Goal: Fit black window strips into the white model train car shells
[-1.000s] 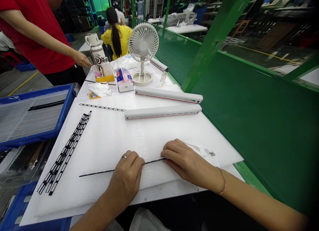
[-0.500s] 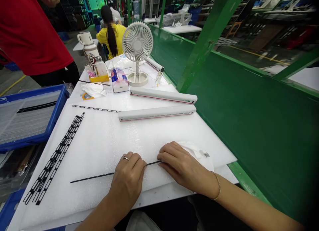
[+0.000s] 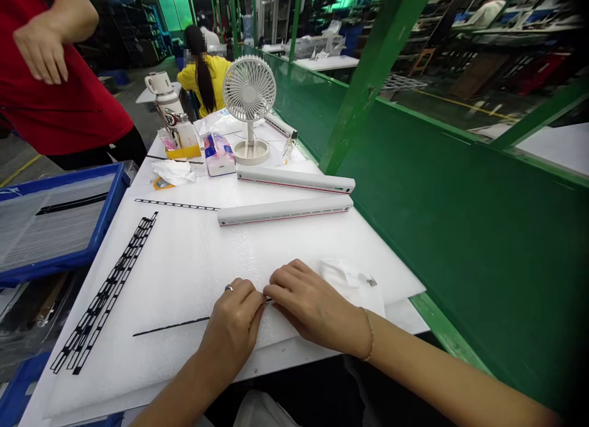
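A thin black strip (image 3: 171,326) runs low across the white foam sheet (image 3: 184,267), its left end free. My left hand (image 3: 237,319) is closed on the strip, fingers bent around it. Close beside it, my right hand (image 3: 313,304) pinches the strip near its right end; the fingertips of the two hands almost meet. My fingers hide most of that end. Several black ladder-like strips with rectangular openings (image 3: 108,286) lie in a slanting bundle at the left. Farther back are two long white model train cars (image 3: 285,210) with red lines.
A white fan (image 3: 249,96), a tissue pack (image 3: 219,155) and a mug (image 3: 159,82) stand at the back. Blue trays (image 3: 99,230) are at the left, near a person in red (image 3: 92,114). A green post (image 3: 368,77) and green-surfaced channel (image 3: 437,230) border the right.
My right hand has slid left along the strip, closing the gap to my left hand. The camera view has shifted slightly. The person in red has lowered a hand into view.
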`<control>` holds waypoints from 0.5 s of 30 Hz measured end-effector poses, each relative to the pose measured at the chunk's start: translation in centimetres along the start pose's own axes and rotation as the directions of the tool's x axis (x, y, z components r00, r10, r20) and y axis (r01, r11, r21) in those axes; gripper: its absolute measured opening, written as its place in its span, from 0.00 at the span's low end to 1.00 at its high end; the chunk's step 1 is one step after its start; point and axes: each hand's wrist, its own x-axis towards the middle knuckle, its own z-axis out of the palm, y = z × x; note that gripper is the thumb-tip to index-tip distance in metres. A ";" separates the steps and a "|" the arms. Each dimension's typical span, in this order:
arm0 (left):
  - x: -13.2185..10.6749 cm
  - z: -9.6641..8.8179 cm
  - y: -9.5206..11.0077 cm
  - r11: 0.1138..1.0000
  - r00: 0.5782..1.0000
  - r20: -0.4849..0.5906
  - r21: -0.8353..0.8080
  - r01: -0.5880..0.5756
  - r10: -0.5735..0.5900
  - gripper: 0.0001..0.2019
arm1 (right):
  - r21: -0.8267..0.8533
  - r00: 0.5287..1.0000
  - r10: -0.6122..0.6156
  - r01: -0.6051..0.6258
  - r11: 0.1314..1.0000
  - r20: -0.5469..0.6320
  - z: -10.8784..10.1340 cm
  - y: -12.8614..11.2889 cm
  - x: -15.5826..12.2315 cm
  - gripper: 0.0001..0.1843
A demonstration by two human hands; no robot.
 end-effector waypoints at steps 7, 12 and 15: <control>-1.1 -1.2 -0.8 0.996 0.997 0.021 -0.046 0.079 -0.078 0.08 | 0.029 1.000 -0.025 0.025 0.999 -0.008 1.1 -0.1 0.4 0.14; -1.2 -0.7 -0.9 0.998 0.999 0.015 -0.051 0.033 -0.032 0.10 | 0.034 0.998 -0.059 0.059 0.998 0.009 1.0 0.0 0.6 0.14; -1.3 -0.5 -1.0 0.998 0.999 0.000 -0.055 0.033 -0.033 0.10 | 0.046 0.999 -0.044 0.043 0.998 0.021 0.7 -0.2 0.8 0.09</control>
